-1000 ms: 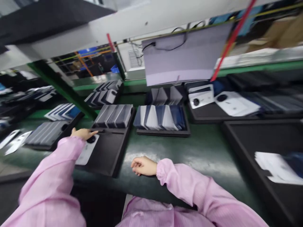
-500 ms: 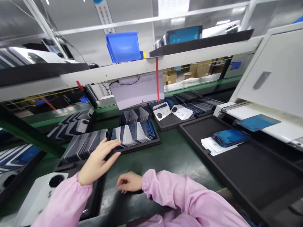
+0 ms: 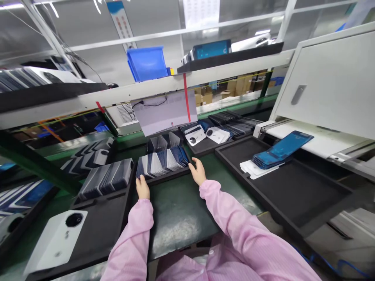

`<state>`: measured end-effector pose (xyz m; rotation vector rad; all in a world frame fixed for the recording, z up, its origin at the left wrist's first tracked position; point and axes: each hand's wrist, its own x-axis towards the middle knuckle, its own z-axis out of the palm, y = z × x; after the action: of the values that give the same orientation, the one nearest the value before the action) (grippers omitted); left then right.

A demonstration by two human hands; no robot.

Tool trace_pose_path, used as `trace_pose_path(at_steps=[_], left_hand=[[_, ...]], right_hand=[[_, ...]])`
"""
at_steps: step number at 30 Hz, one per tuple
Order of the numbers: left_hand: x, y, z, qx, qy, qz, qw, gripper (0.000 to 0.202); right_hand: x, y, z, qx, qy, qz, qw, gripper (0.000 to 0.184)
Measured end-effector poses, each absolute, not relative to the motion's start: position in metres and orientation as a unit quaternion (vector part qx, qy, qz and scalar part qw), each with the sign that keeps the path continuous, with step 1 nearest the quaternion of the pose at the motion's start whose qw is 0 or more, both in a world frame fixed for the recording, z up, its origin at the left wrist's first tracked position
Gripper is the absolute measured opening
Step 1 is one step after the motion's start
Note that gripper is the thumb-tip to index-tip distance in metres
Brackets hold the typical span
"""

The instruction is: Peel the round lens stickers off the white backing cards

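Note:
A black tray (image 3: 171,175) packed with several upright grey and blue sheets (image 3: 161,162) lies on the green belt ahead of me. My left hand (image 3: 142,188) grips the tray's near left corner, fingers curled over the edge. My right hand (image 3: 198,172) holds its near right corner the same way. Both arms are in pink sleeves.
A white device (image 3: 56,241) lies on a black tray (image 3: 96,230) at lower left. A large black tray (image 3: 293,195) at right carries a stack of blue panels (image 3: 278,153) on white sheets. More filled trays (image 3: 105,180) stand left and behind. A white machine (image 3: 331,89) stands at far right.
My left hand left the white device and went to the sheet tray's left corner. My right hand lifted off the belt edge and took the tray's right corner. The view swung right.

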<state>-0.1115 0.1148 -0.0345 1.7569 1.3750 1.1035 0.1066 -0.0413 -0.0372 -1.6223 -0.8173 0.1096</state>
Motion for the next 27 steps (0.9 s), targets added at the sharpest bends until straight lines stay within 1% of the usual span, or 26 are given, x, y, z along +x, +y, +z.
trace_pose_path(at_steps=[2,7,9,14,17,19,23,27], left_hand=[[-0.106,0.117,-0.042,0.669,0.522,0.423,0.317,0.051],[-0.107,0.126,-0.048,0.702,0.498,0.413,0.296,0.052],[-0.108,0.131,-0.050,0.722,0.480,0.407,0.285,0.052],[-0.105,0.139,-0.048,0.767,0.455,0.379,0.246,0.052],[-0.100,0.137,-0.044,0.794,0.449,0.347,0.217,0.058],[-0.097,0.134,-0.042,0.808,0.442,0.331,0.206,0.061],[-0.094,0.132,-0.041,0.817,0.441,0.315,0.196,0.061],[-0.093,0.133,-0.042,0.809,0.456,0.314,0.197,0.057]], right_hand=[[0.118,-0.021,-0.034,-0.711,-0.376,0.040,0.592,0.047],[0.125,0.009,-0.038,-0.728,-0.402,0.022,0.555,0.042],[0.129,0.010,-0.043,-0.731,-0.403,0.013,0.551,0.043],[0.144,0.013,-0.050,-0.733,-0.385,0.011,0.561,0.051],[0.147,0.016,-0.053,-0.733,-0.372,0.020,0.569,0.055],[0.148,0.017,-0.055,-0.738,-0.357,0.024,0.573,0.061],[0.150,0.014,-0.056,-0.751,-0.330,0.022,0.572,0.071],[0.152,0.011,-0.055,-0.757,-0.342,0.021,0.556,0.073]])
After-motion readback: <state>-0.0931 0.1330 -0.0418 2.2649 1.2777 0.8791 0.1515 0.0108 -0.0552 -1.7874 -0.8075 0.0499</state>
